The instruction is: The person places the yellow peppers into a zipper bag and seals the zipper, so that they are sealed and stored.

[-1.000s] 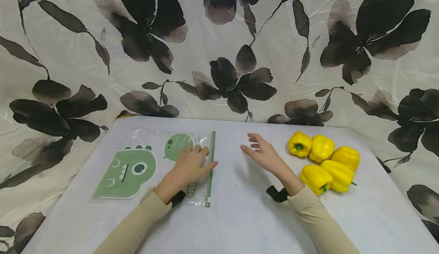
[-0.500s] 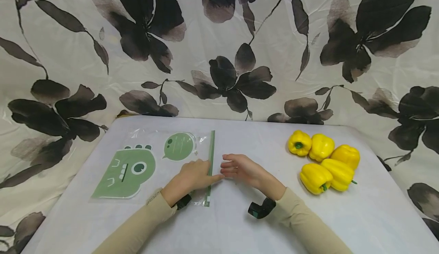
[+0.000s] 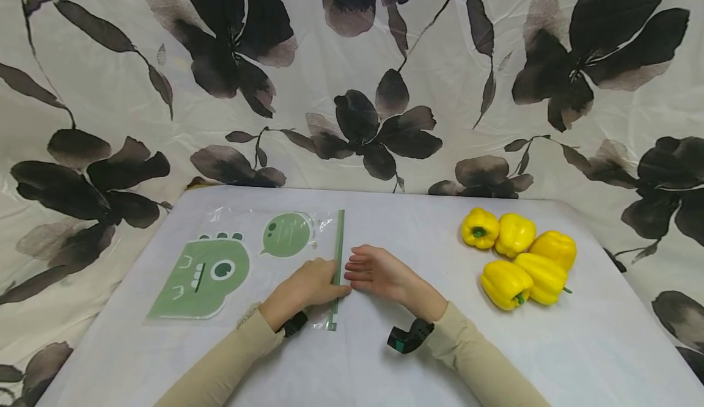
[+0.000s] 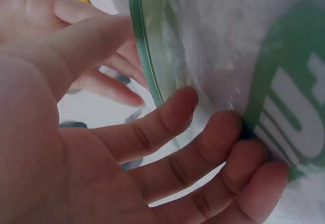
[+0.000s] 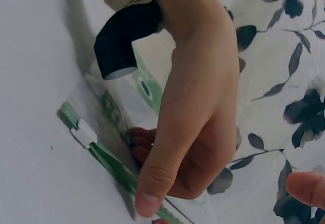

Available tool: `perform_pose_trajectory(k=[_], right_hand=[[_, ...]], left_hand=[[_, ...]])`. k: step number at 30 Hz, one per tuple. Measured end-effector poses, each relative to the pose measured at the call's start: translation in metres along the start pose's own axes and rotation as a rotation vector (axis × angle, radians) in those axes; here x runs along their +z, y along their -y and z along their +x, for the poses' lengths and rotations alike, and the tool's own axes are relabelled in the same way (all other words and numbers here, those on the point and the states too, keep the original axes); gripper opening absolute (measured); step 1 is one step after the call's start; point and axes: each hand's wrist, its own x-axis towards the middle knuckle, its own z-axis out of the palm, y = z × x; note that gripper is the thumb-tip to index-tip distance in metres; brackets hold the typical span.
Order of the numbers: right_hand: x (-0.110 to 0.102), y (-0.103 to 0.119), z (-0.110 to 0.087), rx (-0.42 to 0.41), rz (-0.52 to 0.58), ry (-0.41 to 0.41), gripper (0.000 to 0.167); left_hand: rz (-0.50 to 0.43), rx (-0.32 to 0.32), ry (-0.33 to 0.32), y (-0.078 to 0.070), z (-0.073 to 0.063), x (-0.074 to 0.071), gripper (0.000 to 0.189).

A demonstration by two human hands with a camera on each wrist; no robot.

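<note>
A clear zip bag (image 3: 220,248) with green cartoon print lies flat on the left of the table, its green zip edge (image 3: 340,233) facing right. My left hand (image 3: 305,286) pinches the bag at that edge. In the left wrist view the fingers (image 4: 213,142) curl against the printed plastic, and the thumb tip is hidden behind the zip strip. My right hand (image 3: 387,275) hovers just right of the edge, fingers loosely extended toward it and holding nothing. In the right wrist view, a white slider (image 5: 84,132) shows near one end of the strip.
Several yellow bell peppers (image 3: 506,285) lie grouped on the right side of the white table (image 3: 418,358). A floral cloth (image 3: 308,40) hangs behind the table. Each wrist carries a black camera mount (image 3: 409,335).
My left hand has gone from lying spread on the bag to pinching its zip edge. My right hand has moved left and nearer, from beside the peppers to the bag's edge.
</note>
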Motion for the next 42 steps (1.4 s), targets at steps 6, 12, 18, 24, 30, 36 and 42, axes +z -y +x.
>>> perform_pose_trajectory(k=[6, 12, 18, 24, 30, 36, 42], right_hand=[[-0.003, 0.000, 0.001, 0.018, 0.006, 0.021, 0.069], [-0.006, 0.002, 0.001, 0.029, 0.026, 0.043, 0.069], [-0.006, 0.002, 0.001, 0.048, 0.035, 0.054, 0.067], [-0.004, -0.001, -0.001, 0.049, 0.043, 0.090, 0.027], [-0.004, -0.009, 0.002, 0.060, 0.051, 0.215, 0.030], [-0.009, -0.013, 0.007, 0.066, 0.046, 0.234, 0.028], [-0.014, -0.014, 0.010, 0.029, 0.061, 0.224, 0.040]], left_hand=[[-0.012, 0.009, 0.019, 0.004, 0.000, -0.003, 0.031], [-0.040, 0.014, 0.020, 0.004, 0.001, -0.008, 0.024], [-0.043, 0.019, 0.016, 0.004, 0.001, -0.009, 0.023], [-0.079, 0.016, -0.014, 0.004, 0.001, -0.012, 0.023], [-0.122, 0.036, -0.060, 0.001, 0.001, -0.011, 0.022], [-0.140, 0.055, -0.089, -0.002, 0.001, -0.005, 0.011], [-0.106, 0.067, -0.078, -0.005, -0.001, -0.003, 0.039]])
